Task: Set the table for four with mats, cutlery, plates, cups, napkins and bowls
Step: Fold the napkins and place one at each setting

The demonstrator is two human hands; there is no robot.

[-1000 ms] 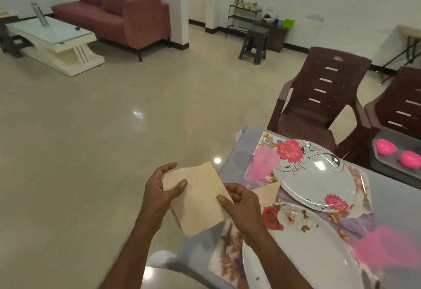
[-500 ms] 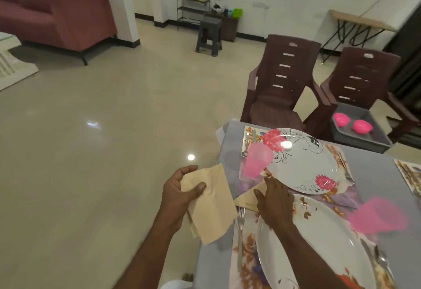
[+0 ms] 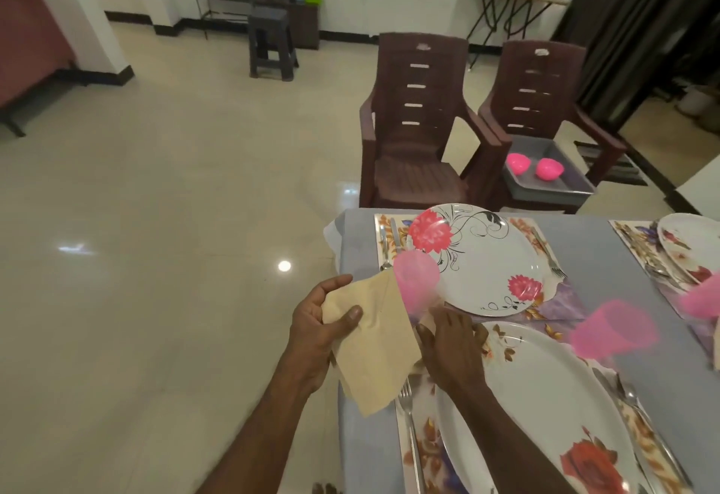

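Note:
My left hand grips beige paper napkins over the table's left edge. My right hand lies palm down on a folded napkin between the near floral plate and the far floral plate. A translucent pink cup stands just above that napkin. Another pink cup stands to the right of the near plate. A fork lies left of the near plate on a floral mat. Two pink bowls sit in a grey tray on a chair.
The grey table carries a third mat with a plate and a pink cup at the right edge. Two brown plastic chairs stand beyond the table. A dark stool and shoe rack stand by the far wall.
My right hand let go of the napkin stack and moved onto the table, pressing a folded napkin down beside the near plate. My left hand kept the remaining napkins. The view swung right.

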